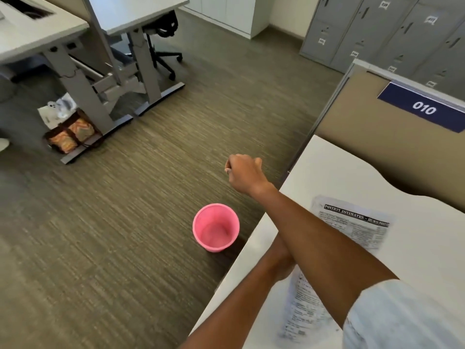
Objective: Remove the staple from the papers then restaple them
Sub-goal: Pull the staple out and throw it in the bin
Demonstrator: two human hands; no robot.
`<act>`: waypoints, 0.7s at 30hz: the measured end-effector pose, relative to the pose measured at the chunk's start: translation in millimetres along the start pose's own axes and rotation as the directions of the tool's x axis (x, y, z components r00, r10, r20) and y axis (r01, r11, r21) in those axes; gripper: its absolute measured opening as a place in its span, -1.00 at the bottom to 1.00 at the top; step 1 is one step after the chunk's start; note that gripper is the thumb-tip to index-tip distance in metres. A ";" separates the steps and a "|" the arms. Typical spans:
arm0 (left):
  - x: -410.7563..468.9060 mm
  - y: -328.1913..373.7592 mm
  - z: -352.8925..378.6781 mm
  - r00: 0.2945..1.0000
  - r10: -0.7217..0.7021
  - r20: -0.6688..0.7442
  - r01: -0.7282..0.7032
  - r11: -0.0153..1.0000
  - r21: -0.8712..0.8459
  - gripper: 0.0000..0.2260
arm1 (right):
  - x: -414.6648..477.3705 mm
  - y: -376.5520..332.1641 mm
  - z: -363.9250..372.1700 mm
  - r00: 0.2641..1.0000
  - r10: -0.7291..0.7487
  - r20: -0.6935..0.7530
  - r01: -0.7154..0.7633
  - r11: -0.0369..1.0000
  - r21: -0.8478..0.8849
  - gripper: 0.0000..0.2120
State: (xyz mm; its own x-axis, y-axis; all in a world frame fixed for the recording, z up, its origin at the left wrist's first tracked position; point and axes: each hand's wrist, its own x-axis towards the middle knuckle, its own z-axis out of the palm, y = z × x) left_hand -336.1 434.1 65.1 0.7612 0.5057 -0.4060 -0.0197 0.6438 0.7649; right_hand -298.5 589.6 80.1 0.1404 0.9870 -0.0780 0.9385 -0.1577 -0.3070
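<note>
Office floor and desk, seen from the head view, listed left to right. Grey desks (pixel 37 34) on metal legs, upper left; under them a dark bag (pixel 73 136) with orange patterned contents, white sheets just behind it. Black swivel chair (pixel 161 39) behind the desk legs. Striped brown-green carpet (pixel 113 222) across the middle. Pink bin (pixel 201 238), upright on the carpet, just beside the edge of the white desk (pixel 415 260). Right hand (pixel 245 172) held out over the carpet beyond the bin, fingers curled into a fist; nothing shows in it, though blur may hide a small thing at the fingertips. Left hand (pixel 281 265) at the near desk edge, touching the papers (pixel 357 224), mostly hidden beneath the right forearm; its grip cannot be told. The papers lie flat on the white desk, printed side up, the forearm crossing above their middle. Tan partition (pixel 364 137) with a blue sign (pixel 422 108) reading 010. Grey lockers (pixel 390 34), upper right.
</note>
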 end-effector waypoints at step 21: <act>16.9 8.5 -4.6 0.989 0.146 -0.029 -0.144 0.987 0.068 -0.70 | 12.1 10.3 -0.9 1.000 0.016 -0.019 -0.013 0.992 0.129 -0.90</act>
State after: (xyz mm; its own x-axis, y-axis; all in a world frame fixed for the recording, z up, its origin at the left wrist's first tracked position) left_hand -326.3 450.8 62.5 0.7307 0.6112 -0.3042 -0.0852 0.5237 0.8476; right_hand -286.9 599.9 76.8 0.1612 0.9848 -0.0644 0.8880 -0.1732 -0.4261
